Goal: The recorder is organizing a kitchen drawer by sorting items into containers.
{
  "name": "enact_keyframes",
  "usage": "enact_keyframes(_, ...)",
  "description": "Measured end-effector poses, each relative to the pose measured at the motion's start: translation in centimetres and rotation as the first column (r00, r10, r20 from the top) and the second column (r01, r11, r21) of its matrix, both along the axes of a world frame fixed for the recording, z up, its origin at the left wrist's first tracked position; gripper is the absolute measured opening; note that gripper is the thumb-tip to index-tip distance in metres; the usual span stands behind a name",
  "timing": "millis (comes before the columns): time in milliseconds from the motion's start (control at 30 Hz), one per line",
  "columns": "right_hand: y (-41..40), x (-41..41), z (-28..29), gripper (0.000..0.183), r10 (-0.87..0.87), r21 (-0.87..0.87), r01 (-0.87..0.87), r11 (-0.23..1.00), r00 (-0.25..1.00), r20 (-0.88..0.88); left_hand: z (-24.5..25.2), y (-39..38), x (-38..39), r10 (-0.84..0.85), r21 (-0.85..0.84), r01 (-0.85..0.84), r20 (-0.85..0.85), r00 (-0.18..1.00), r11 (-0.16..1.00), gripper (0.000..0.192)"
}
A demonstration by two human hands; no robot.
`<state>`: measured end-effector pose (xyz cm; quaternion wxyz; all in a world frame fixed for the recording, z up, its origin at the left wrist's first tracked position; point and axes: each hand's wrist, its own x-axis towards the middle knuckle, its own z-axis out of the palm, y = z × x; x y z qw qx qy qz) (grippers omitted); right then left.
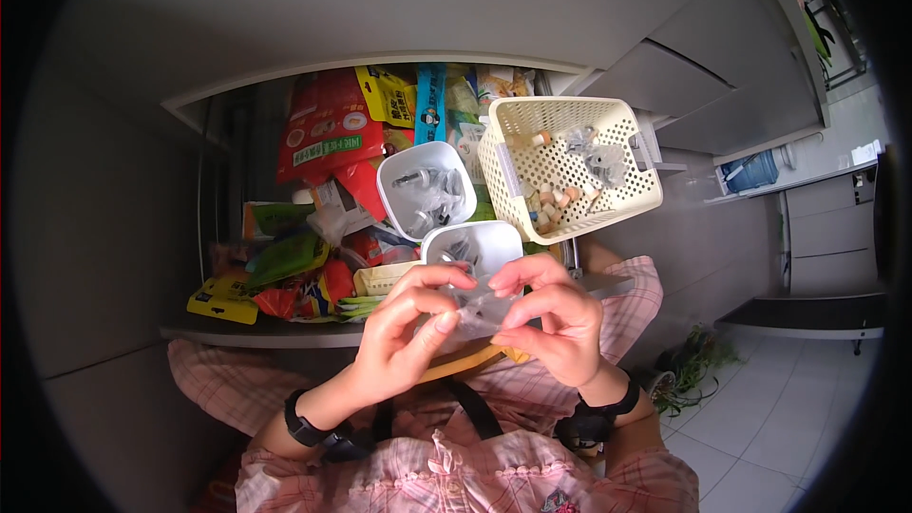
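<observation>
My left hand [406, 331] and my right hand [559, 320] face each other in front of my body. Between their fingertips they hold a small, crumpled clear plastic bag [479, 319], whose contents are hard to make out. Just beyond my fingers, and partly hidden by them, a white plastic container [502, 236] holds dark and clear pieces. A second white container [420, 157] stands behind it to the left, with clear bags of small metal or dark parts [438, 192] inside.
A cream perforated basket [507, 182], holding small wooden-ended pieces [552, 206] and clear bags [605, 162], sits at the right. Beneath the containers, an open drawer [271, 333] is crowded with food packets, including a large red one [324, 132]. Potted plants [695, 363] stand right on the floor.
</observation>
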<state>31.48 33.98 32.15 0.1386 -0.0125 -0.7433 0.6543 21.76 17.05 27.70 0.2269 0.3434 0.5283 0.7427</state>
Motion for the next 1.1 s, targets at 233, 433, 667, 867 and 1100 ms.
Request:
enact_keyframes(233, -0.7, 0.2, -0.5, 0.011, 0.013, -0.184, 0.044, 0.982, 0.955, 0.295, -0.6, 0.3, 0.5, -0.151, 0.03, 0.149, 0.306, 0.94, 0.988, 0.013)
enact_keyframes(433, -0.4, 0.1, -1.8, 0.014, 0.0, -0.529, 0.076, 0.845, 0.99, 0.143, -0.5, 0.1, 0.8, -0.31, 0.025, 0.393, 0.661, 0.683, 0.919, 0.036)
enact_keyframes(667, 0.8, -0.6, 0.2, 0.031, 0.246, 0.569, -0.264, 0.779, 0.963, 0.11, -0.3, -0.4, 0.1, -0.308, -0.059, 0.432, 0.616, 0.725, 0.9, 0.023)
enact_keyframes(867, 0.2, 0.3, -1.0, 0.004, 0.044, 0.562, -0.172, 0.809, 0.971, 0.234, 0.5, 0.8, -0.3, 0.022, -0.234, -0.164, -0.512, 0.859, 0.958, 0.031)
enact_keyframes(1100, 0.7, 0.4, -1.8, 0.021, 0.539, -0.828, 0.203, 0.523, 0.674, 0.506, -0.8, -0.5, -0.2, 0.024, -0.049, -0.134, -0.866, 0.499, 0.99, 0.028)
